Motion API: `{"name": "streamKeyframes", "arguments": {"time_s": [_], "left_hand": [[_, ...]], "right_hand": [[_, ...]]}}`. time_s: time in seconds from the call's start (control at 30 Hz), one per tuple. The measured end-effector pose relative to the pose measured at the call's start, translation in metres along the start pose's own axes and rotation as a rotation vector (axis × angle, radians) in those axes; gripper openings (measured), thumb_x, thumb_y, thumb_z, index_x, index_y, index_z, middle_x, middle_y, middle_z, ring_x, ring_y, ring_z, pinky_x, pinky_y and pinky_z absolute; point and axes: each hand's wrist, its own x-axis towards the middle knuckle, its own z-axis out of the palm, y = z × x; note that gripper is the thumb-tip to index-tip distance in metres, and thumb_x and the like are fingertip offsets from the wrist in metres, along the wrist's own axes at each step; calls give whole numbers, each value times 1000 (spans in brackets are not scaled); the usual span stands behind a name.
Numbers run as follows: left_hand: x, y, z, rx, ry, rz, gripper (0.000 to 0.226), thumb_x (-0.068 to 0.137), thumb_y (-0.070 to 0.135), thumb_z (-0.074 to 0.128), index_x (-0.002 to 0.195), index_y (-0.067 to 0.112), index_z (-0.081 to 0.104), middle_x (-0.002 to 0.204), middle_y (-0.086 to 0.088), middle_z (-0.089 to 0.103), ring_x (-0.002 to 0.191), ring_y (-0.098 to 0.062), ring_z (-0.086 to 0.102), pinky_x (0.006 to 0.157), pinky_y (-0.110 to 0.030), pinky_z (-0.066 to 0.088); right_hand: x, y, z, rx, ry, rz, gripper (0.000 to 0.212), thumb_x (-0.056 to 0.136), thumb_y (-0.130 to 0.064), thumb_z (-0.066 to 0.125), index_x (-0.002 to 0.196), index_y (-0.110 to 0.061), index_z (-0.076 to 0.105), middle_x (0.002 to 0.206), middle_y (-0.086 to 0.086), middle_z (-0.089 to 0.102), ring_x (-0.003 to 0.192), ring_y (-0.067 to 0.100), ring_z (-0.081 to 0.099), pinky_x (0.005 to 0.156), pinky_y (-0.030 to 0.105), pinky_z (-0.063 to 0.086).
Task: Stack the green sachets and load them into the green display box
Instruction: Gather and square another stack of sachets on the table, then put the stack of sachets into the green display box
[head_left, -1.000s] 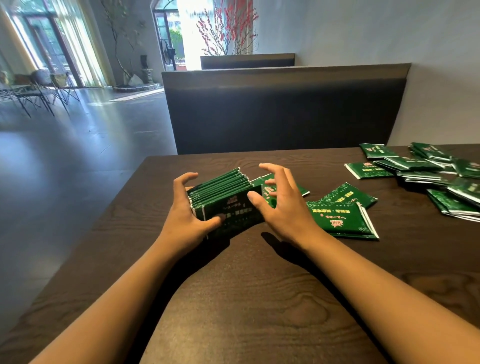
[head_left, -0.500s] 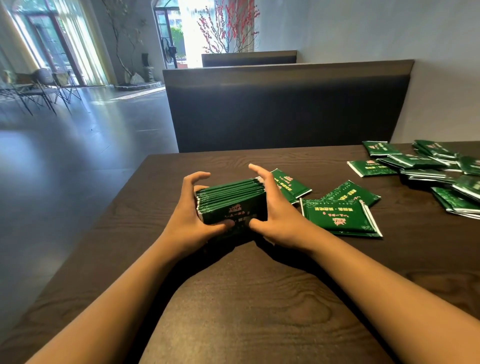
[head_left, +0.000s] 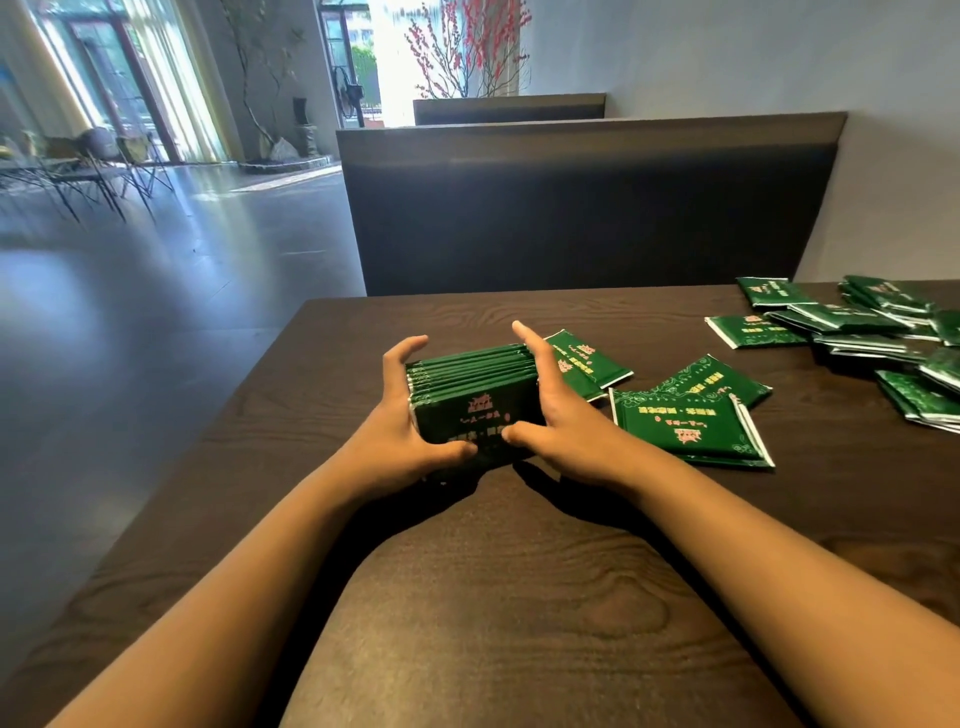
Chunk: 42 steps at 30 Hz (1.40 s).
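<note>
A stack of green sachets (head_left: 475, 395) stands on edge on the dark table (head_left: 519, 597), its long axis running left to right and its printed front face toward the person. The left hand (head_left: 400, 421) and right hand (head_left: 561, 415) grip its two ends, thumbs on the front. Just right lie three loose sachets (head_left: 685, 421), flat. A scattered pile of sachets (head_left: 872, 338) sits far right. A dark bench (head_left: 587, 208) stands behind the table.
</note>
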Motion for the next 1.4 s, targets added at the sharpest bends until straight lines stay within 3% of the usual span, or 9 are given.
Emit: {"name": "streamKeyframes", "arguments": {"time_s": [0.27, 0.37, 0.57, 0.67, 0.8, 1.0, 1.1, 1.27, 1.4], "left_hand": [[-6, 3, -5, 40, 104, 26, 95, 71, 4, 91, 143, 26, 33, 129, 3, 59, 119, -6, 63, 102, -35, 56], [-33, 10, -19, 31, 141, 4, 77, 70, 2, 92, 130, 17, 46, 123, 1, 66, 114, -5, 67, 98, -30, 57], [-136, 15, -65, 75, 211, -85, 67, 68, -7, 91, 121, 2, 51, 113, -2, 68, 98, 3, 67, 85, -17, 53], [-188, 14, -88, 112, 286, -114, 68, 68, -6, 91, 123, -2, 51, 115, -11, 68, 97, 0, 66, 85, -16, 53], [-281, 16, -118, 127, 382, -206, 63, 68, -4, 91, 119, 3, 54, 109, -6, 69, 91, 1, 66, 74, -13, 52], [-388, 23, -143, 86, 480, -297, 68, 68, 4, 90, 123, 0, 51, 121, -13, 69, 114, -20, 69, 91, -30, 58], [-440, 17, -148, 39, 490, -375, 68, 73, -3, 87, 129, -2, 48, 125, -13, 67, 117, -19, 68, 93, -33, 59], [-520, -12, -145, -180, 431, -535, 58, 78, -9, 79, 121, 14, 48, 120, -5, 70, 114, -18, 70, 88, -34, 60], [-571, -57, -117, -473, 387, -610, 70, 74, 1, 82, 132, 16, 47, 126, -6, 69, 122, -24, 66, 99, -45, 56]], "right_hand": [[-8, -12, -11, -80, 80, -16, 105, 82, 5, 73, 158, -36, 12, 146, -10, 39, 113, -9, 55, 94, 15, 50], [-9, -30, -3, -137, 39, -64, 106, 78, 8, 76, 158, -26, 16, 140, -19, 32, 110, -20, 42, 88, -4, 34], [-25, -81, 73, -249, -132, -200, 109, 74, 3, 82, 158, -24, 17, 140, 2, 45, 119, 7, 47, 107, 33, 41], [-31, -109, 110, -239, -179, -218, 114, 73, 2, 84, 158, -26, 15, 138, 5, 42, 118, 23, 49, 99, 37, 43], [-44, -145, 177, -194, -282, -274, 117, 70, -7, 89, 156, -37, 15, 145, 14, 46, 130, 38, 52, 112, 56, 40], [-75, -199, 247, -136, -395, -359, 109, 70, -13, 90, 155, -31, 23, 126, 3, 51, 118, 22, 55, 108, 31, 40], [-91, -219, 285, -166, -481, -399, 109, 69, -19, 90, 152, -39, 22, 111, 19, 64, 101, 38, 67, 99, 54, 53], [-117, -225, 351, -162, -693, -372, 106, 72, -20, 88, 154, -33, 22, 105, -3, 66, 92, 15, 71, 86, 31, 57], [-128, -205, 396, -188, -923, -238, 103, 73, -25, 88, 151, -39, 23, 121, 2, 63, 104, 21, 68, 89, 39, 59]]}}
